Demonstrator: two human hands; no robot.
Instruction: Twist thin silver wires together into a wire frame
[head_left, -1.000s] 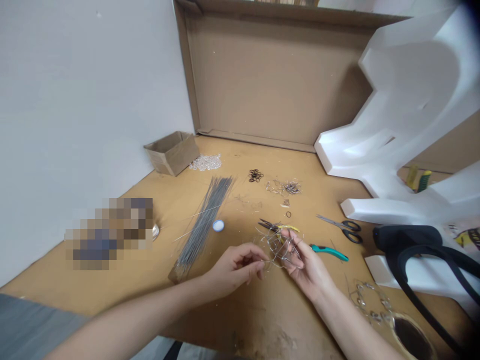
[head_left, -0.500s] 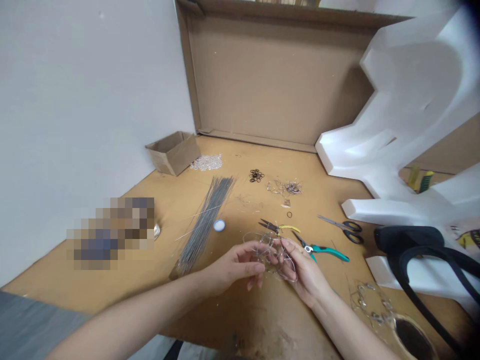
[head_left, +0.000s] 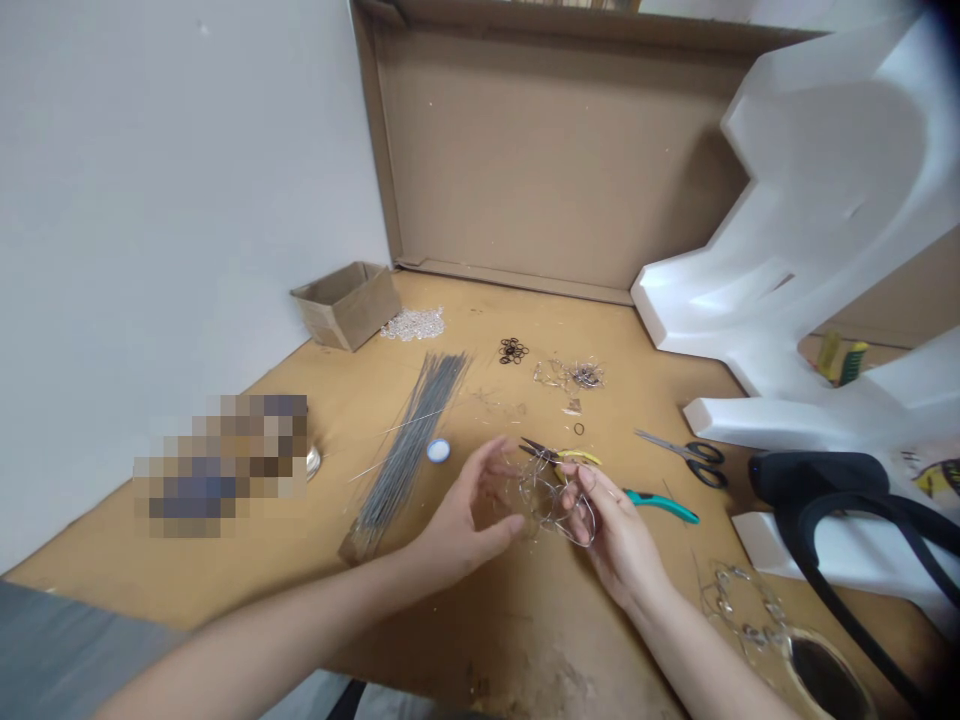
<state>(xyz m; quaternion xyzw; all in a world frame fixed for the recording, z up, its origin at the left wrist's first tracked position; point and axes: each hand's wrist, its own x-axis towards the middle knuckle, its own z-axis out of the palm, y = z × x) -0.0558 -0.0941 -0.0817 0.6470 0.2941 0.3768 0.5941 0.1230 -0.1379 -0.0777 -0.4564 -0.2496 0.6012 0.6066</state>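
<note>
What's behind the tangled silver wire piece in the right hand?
Behind the tangled silver wire piece: dark-tipped, yellow-handled pliers and tan tabletop. Wire and the right hand cover part of the pliers; the hand also hides one end of a curved teal handle.

The tan desk [head_left: 555, 640] bears a grey wire bundle [head_left: 412, 440], a cardboard box [head_left: 346, 310], clear beads [head_left: 414, 323], black rings [head_left: 513, 350], scissors [head_left: 686, 451], yellow-handled pliers [head_left: 579, 456] and green-handled pliers [head_left: 664, 503].

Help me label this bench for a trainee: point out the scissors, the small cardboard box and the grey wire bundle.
Scissors [head_left: 686, 450]: head view, where blades meet handles.
Small cardboard box [head_left: 372, 313]: head view, outer wall.
Grey wire bundle [head_left: 410, 447]: head view, mid-length.
</note>
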